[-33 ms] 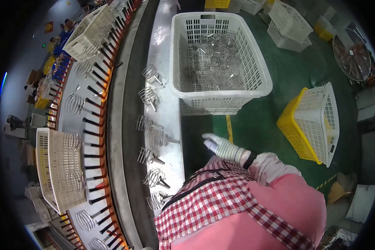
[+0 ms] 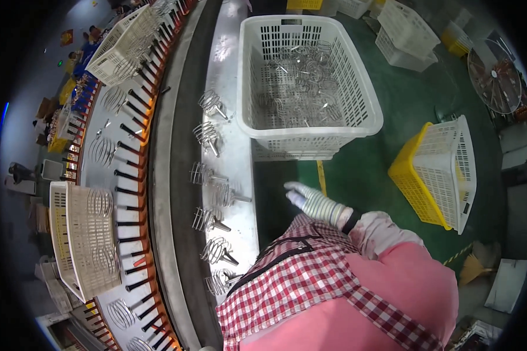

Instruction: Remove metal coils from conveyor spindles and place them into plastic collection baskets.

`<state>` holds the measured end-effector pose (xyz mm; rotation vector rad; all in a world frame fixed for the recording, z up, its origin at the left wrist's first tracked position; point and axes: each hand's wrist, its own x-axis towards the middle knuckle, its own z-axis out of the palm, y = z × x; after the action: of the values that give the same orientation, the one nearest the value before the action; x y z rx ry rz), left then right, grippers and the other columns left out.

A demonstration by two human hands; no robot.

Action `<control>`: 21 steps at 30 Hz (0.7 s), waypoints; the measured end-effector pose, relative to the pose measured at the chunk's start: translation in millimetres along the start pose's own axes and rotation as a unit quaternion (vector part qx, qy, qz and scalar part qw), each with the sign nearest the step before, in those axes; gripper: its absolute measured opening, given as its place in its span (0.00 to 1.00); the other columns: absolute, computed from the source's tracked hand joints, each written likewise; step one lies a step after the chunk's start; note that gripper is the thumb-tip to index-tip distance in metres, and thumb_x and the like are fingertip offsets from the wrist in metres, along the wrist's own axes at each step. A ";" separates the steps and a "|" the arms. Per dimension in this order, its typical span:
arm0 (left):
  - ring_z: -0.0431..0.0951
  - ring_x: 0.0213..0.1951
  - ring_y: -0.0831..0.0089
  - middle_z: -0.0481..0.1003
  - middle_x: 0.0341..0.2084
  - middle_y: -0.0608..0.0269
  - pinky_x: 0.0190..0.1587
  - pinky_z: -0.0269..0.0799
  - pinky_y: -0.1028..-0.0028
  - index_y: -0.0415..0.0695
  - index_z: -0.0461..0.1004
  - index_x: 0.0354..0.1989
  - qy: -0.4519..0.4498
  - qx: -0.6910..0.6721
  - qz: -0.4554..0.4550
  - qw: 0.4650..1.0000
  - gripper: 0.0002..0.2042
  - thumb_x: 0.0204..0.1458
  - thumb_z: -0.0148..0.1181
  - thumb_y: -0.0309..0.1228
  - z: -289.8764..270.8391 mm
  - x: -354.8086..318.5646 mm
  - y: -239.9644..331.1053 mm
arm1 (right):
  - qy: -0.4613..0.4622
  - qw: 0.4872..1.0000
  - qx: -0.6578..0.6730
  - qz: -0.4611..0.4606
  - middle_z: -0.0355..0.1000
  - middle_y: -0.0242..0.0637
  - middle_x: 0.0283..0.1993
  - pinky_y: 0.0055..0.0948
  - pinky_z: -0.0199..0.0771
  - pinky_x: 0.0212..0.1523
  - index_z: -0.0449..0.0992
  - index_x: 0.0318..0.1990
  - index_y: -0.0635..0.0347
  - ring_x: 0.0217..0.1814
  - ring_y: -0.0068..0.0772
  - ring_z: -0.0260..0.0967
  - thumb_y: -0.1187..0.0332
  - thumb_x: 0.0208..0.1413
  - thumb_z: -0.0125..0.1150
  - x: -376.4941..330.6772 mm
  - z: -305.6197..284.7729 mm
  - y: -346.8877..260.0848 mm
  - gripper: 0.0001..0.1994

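My right hand (image 2: 315,203), in a striped light glove, hovers in front of my checked apron, right of the metal ledge. Its fingers are stretched out, with a gap between them, and nothing shows in them. My left hand is out of view. Nearest to it on the ledge (image 2: 246,219) lies a row of several wire whisks with short metal stems, among them one whisk (image 2: 227,195) level with my hand. Beyond the hand stands a white plastic basket (image 2: 310,133) with many loose wire whisks (image 2: 310,82) inside.
Left of the ledge runs a conveyor (image 2: 149,234) with dark handles in orange holders. White baskets (image 2: 70,245) and more whisks sit along it. On the green floor at right are a yellow and white basket stack (image 2: 436,175), a fan (image 2: 495,76) and a broom (image 2: 480,263).
The dark handles, whisks and near white basket on the conveyor have shifted slightly toward me. My right hand's fingertips have risen a little. The whisks on the ledge stay in place.
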<state>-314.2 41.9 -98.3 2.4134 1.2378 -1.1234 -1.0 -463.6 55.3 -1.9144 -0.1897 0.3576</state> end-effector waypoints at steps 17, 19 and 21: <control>0.75 0.37 0.69 0.77 0.34 0.61 0.40 0.72 0.69 0.41 0.75 0.40 0.085 -0.356 -0.028 0.930 0.12 0.52 0.53 0.35 -75.5 -140.0 45.4 | -0.022 0.902 -0.418 0.102 0.60 0.48 0.59 0.35 0.59 0.58 0.66 0.53 0.61 0.59 0.43 0.60 0.59 0.56 0.46 202.0 -104.8 67.3 0.21; 0.75 0.37 0.69 0.77 0.34 0.61 0.40 0.71 0.69 0.41 0.75 0.40 0.102 -0.390 -0.027 0.915 0.12 0.53 0.52 0.34 -89.0 -155.6 68.8 | -0.131 0.863 -0.434 0.222 0.55 0.44 0.63 0.37 0.57 0.59 0.57 0.61 0.55 0.61 0.40 0.58 0.59 0.57 0.42 228.4 -90.7 103.7 0.25; 0.75 0.37 0.69 0.77 0.34 0.61 0.40 0.71 0.70 0.41 0.75 0.40 0.123 -0.426 -0.033 0.896 0.12 0.53 0.52 0.34 -97.4 -172.7 86.4 | -0.196 0.841 -0.445 0.236 0.49 0.46 0.65 0.36 0.57 0.60 0.56 0.60 0.55 0.60 0.42 0.59 0.55 0.57 0.42 243.0 -82.1 128.5 0.26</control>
<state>-257.8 -69.8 78.1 1.8466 1.4760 -0.1677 250.3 -509.9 -75.2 -2.7916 -0.1616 1.1615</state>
